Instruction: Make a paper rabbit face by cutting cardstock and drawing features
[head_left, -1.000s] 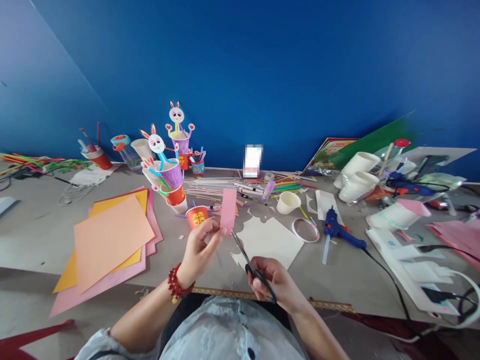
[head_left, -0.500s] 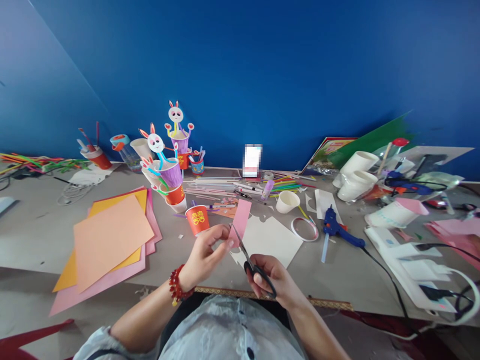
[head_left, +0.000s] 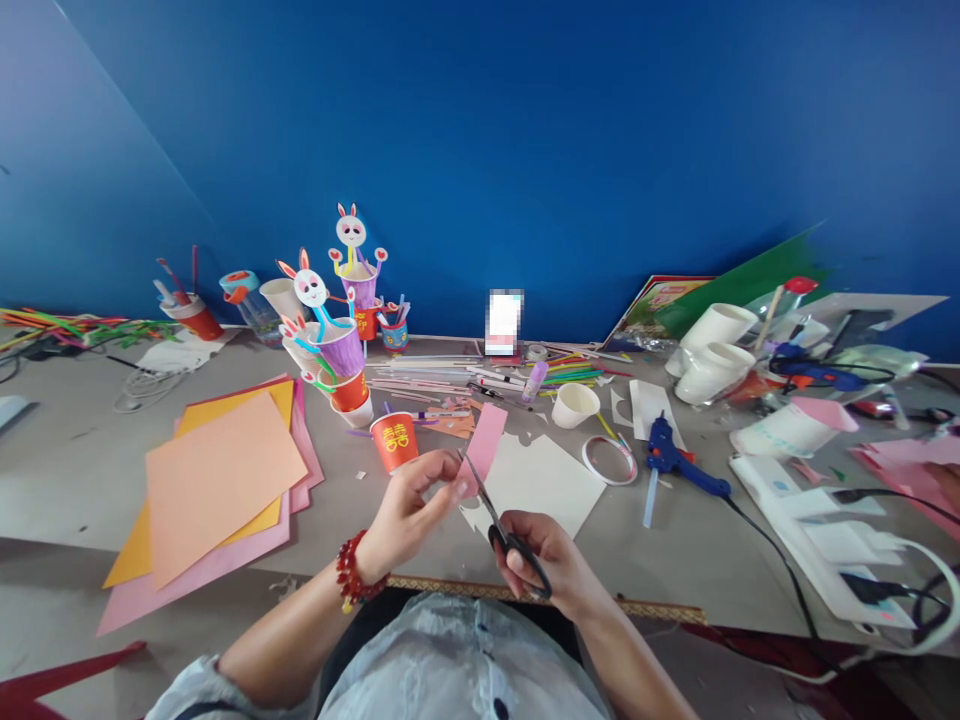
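Above the table's near edge, the left hand (head_left: pixel 409 510) pinches a tilted pink paper strip (head_left: pixel 481 446) between thumb and fingertips; the right hand (head_left: pixel 551 560), fingers curled through the handles, grips scissors (head_left: pixel 501 520) whose blades meet the strip's lower end.

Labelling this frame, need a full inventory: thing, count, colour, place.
pink strip: 1, pink, pinched in left hand, at scissor blades
scissors: 1, black handles, in right hand
white sheet: 1, white, on table behind hands
red cup: 1, red, left of strip
paper stack: several sheets, orange, yellow, pink, left on table
bunny cups: 2 bunnies, purple cups, back left
glue gun: 1, blue, right of white sheet
tape ring: 1, white, beside glue gun
white cup: 1, behind tape ring
straws: many, mixed colours, back centre
table: 1, grey
left hand: 1, red bead bracelet
right hand: 1, fingers in scissor handles
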